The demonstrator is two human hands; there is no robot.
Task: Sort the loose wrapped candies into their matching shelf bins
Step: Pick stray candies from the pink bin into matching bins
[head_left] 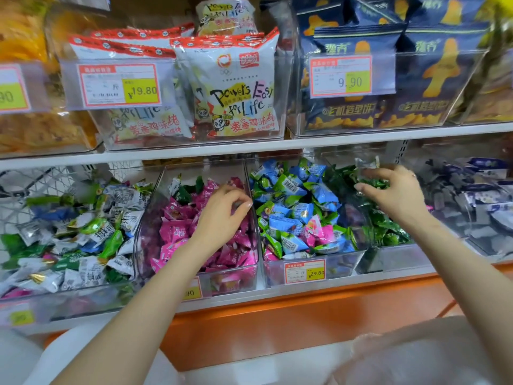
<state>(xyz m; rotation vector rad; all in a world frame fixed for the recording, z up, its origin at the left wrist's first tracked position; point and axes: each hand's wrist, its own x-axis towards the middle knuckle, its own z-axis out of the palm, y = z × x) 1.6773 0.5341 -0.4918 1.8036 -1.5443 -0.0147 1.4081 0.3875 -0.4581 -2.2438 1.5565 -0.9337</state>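
Clear plastic, shiny wrappers
Glossy transparent plastic bins (344, 262) hold candies (291, 215) in crinkled, shiny film; the snack bags (241, 87) above are glossy printed plastic, the price labels (305, 270) matt paper, the shelf edge (194, 152) smooth white.

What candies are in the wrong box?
A few pink candies sit in the blue-and-green bin, and dark green candies lie at the back of the pink bin. Their colours don't match their neighbours. The far-left bin is all mixed up.

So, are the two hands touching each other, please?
Apart: the head view shows the left hand over pink candies, the right hand at green candies, blue candies between.
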